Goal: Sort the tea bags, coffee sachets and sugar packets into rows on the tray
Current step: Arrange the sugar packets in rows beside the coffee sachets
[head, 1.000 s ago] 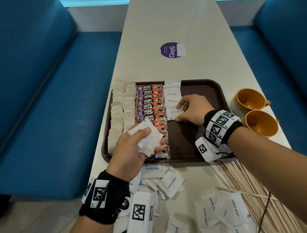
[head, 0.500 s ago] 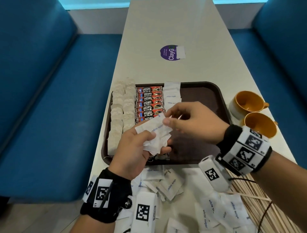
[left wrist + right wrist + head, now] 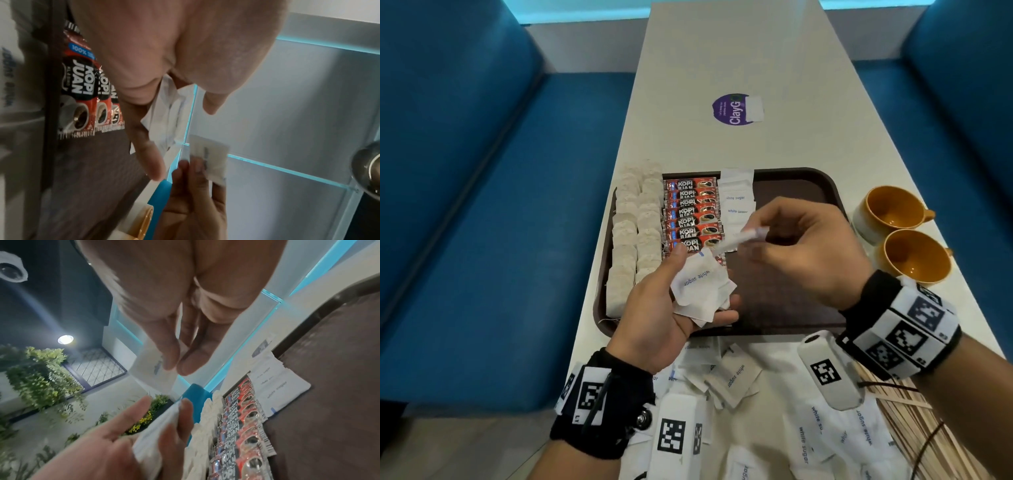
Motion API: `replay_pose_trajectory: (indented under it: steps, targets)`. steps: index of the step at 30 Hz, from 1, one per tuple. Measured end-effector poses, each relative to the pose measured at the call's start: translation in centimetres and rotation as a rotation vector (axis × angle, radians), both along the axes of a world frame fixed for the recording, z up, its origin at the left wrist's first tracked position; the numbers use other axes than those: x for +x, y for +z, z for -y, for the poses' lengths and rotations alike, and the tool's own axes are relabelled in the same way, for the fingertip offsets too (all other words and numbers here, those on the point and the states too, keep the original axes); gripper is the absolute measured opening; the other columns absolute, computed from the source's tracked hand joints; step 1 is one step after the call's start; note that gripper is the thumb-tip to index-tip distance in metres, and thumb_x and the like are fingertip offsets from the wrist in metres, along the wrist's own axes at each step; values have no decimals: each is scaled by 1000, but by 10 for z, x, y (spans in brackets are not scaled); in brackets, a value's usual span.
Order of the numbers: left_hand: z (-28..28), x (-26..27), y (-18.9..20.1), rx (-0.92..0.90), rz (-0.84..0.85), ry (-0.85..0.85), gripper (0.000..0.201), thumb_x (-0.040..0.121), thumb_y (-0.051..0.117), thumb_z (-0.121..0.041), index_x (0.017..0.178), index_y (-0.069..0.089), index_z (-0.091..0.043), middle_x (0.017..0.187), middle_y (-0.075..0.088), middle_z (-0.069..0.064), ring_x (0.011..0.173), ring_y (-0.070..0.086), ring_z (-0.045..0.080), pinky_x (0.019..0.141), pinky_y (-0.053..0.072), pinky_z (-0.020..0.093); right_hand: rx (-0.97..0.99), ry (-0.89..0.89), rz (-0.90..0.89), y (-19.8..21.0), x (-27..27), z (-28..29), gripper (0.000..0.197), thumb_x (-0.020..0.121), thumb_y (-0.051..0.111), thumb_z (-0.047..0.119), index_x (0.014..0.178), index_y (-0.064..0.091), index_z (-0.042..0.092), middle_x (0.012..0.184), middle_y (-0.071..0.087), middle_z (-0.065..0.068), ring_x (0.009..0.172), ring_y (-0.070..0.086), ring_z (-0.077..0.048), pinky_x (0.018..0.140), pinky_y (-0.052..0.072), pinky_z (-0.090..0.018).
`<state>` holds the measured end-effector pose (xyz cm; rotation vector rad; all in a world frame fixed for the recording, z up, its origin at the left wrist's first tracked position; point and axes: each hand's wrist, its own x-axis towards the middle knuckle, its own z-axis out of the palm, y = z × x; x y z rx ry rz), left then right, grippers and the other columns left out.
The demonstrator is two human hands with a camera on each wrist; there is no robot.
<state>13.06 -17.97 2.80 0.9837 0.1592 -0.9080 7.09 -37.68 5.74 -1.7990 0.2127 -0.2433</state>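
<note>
Right hand (image 3: 801, 253) pinches one sugar packet (image 3: 743, 238) just above left hand's (image 3: 667, 308) stack (image 3: 702, 287).

— Words on the red and black coffee sachets (image 3: 693, 212)?
— "KOPI JUAN", plus "100%" on a blue patch.
— On the small white paper packets (image 3: 736, 202)?
— "white sugar".
— On the round purple sticker (image 3: 732, 109)?
— "ClayG".

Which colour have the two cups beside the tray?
The cups are orange inside, pale outside; the head view shows them best.
</note>
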Motion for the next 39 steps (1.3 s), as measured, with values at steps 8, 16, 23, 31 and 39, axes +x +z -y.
replay_pose_trajectory:
  steps: [8, 16, 23, 31, 39]
  targets:
    - [2, -3, 2, -26, 150, -56, 34, 96, 57, 3, 130, 60, 3, 118, 70, 27, 82, 71, 37, 59, 61, 37, -231, 191, -76, 2, -5, 0, 19, 78, 70, 7, 87, 82, 19, 107, 69, 8, 102, 67, -9, 85, 58, -23]
    - [3, -1, -3, -29, 221, 56, 42, 92, 63, 4, 133, 56, 2, 122, 69, 27, 86, 71, 36, 58, 60, 33, 65, 109, -77, 0, -1, 5, 37, 92, 56, -16, 108, 70, 14, 94, 72, -24, 80, 68, -40, 73, 60, -37]
    - [4, -3, -8, -17, 208, 48, 46, 89, 73, -4, 133, 58, 0, 117, 69, 24, 86, 66, 33, 57, 55, 33, 18, 220, -36, 6, -4, -4, 41, 86, 61, -19, 107, 75, 14, 99, 74, -18, 93, 68, -36, 90, 57, -50]
    - [8, -7, -8, 32, 226, 13, 42, 82, 76, -10, 122, 64, -6, 110, 73, 21, 86, 71, 36, 57, 56, 34, -37, 211, -74, 3, 2, -16, 43, 83, 81, 10, 116, 72, 34, 110, 67, 1, 93, 65, -23, 83, 60, -46]
    - [5, -2, -11, 25, 262, 7, 42, 85, 71, 0, 126, 63, -6, 115, 72, 23, 83, 66, 40, 68, 57, 39, -42, 174, -285, -4, 4, -6, 34, 79, 88, 20, 108, 71, 20, 95, 76, -11, 83, 74, -33, 74, 63, -42]
